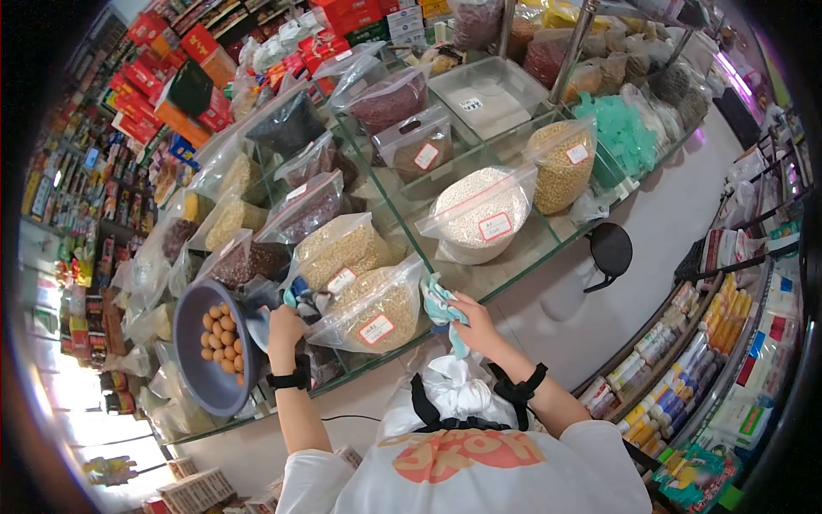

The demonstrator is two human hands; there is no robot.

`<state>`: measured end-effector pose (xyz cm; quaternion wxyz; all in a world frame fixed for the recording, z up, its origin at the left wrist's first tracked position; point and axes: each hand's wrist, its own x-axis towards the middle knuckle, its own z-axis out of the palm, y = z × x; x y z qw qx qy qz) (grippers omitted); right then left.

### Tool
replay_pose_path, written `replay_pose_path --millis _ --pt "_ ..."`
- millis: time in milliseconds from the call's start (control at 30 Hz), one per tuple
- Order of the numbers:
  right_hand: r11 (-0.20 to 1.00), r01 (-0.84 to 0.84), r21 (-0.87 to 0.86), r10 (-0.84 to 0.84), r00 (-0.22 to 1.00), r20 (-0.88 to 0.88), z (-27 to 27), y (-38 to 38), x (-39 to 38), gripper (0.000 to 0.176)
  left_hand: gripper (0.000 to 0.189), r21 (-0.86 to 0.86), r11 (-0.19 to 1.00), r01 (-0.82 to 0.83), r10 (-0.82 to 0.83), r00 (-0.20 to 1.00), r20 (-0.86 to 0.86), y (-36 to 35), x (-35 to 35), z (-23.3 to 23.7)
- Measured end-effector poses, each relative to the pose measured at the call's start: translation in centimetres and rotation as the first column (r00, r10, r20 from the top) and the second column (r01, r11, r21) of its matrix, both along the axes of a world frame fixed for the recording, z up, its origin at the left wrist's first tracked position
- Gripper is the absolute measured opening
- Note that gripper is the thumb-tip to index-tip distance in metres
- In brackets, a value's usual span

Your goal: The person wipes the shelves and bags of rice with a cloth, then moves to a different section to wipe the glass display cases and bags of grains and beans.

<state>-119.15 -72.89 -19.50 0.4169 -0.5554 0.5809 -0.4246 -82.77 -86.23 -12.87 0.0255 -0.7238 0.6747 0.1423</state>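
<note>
My right hand (476, 325) is closed on a crumpled light-blue and white cloth (438, 300) at the counter's near edge. Just left of the cloth lies a clear zip bag of pale yellow grain (377, 313) with a red-bordered label. My left hand (285, 331) is closed beside the grey-blue basin (182, 343), near a pale bluish piece that I cannot make out. Several brown eggs (224, 338) lie in the basin. A dark-blue and white bunched cloth (308, 295) rests against the bags just beyond my left hand.
Bagged grains and beans fill the glass-divided counter (505, 287), including a large bag of white grains (481, 210) and yellow beans (561, 167). A round black stool (610, 250) stands on the floor. Curved shelves of packaged goods (676, 403) run along the right.
</note>
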Motion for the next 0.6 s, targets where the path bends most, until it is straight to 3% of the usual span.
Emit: replay_pose_path --millis 100,167,233,267,333,400,533,567,600 --pt "0.999 -0.018 0.050 0.020 0.999 -0.037 0.3 0.0 0.0 0.042 0.032 -0.215 0.962 0.168 -0.209 0.960 -0.186 0.4 -3.8 3.5" --pt "1.000 0.009 0.029 -0.008 1.000 -0.015 0.2 0.1 0.1 0.043 0.035 -0.119 0.989 0.088 -0.119 0.950 -0.289 -0.1 -8.4 7.2" --pt "0.999 0.010 0.034 -0.010 1.000 -0.018 0.4 -0.1 0.3 0.043 0.039 -0.337 0.904 0.264 -0.385 0.845 -0.371 -1.6 -10.4 6.5" --pt "0.999 0.014 0.039 -0.013 1.000 -0.017 0.5 -0.2 0.5 0.043 0.039 -0.338 0.904 0.261 -0.383 0.846 -0.372 -2.2 -11.8 6.0" --pt "0.999 -0.016 0.034 0.017 1.000 -0.025 0.4 -0.5 0.8 0.042 0.041 -0.410 0.828 0.382 -0.551 0.691 -0.468 -3.1 -13.7 4.8" --pt "0.998 -0.051 0.023 0.052 0.998 -0.042 0.8 -0.8 0.8 0.041 0.040 -0.366 0.863 0.349 -0.492 0.750 -0.442 -3.2 -12.3 2.7" --pt "0.998 -0.059 -0.011 0.058 0.996 -0.070 1.1 -0.9 1.1 0.041 0.036 -0.168 0.955 0.245 -0.285 0.917 -0.280 -1.3 -6.4 2.5" --pt "0.998 -0.056 -0.021 0.054 0.996 -0.071 0.9 -0.9 0.9 0.041 0.032 -0.187 0.954 0.235 -0.280 0.921 -0.270 -0.4 -4.8 2.7" --pt "0.998 -0.055 -0.034 0.052 0.996 -0.071 0.9 -1.0 0.8 0.040 0.032 -0.079 0.992 0.103 -0.121 0.949 -0.290 0.5 -3.2 2.9"
